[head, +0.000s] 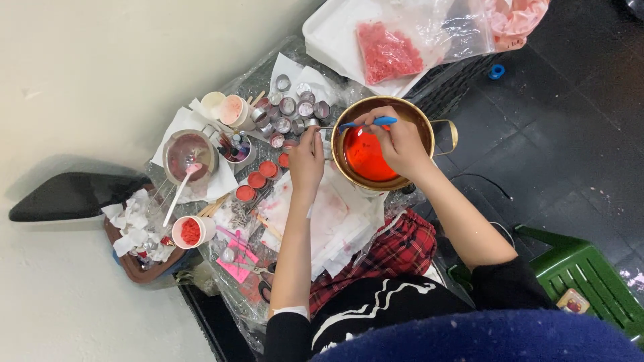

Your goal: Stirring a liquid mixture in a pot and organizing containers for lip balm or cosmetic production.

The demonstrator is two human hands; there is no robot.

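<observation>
The right hand is pinching a blue stick over the red pot. The left hand is pinching 1 small tin.

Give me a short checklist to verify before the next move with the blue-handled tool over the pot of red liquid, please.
1. Right hand grips the blue-handled tool: ok.
2. Round brass-coloured metal pot holds red liquid, not overflowing: ok.
3. Left hand has something between its fingers at the pot rim: cannot tell what.
4. Small round metal tins stand open nearby: ok.
5. White paper towels beside the pot, red-stained: ok.
6. Liquid hot or cool: cannot tell.
</observation>
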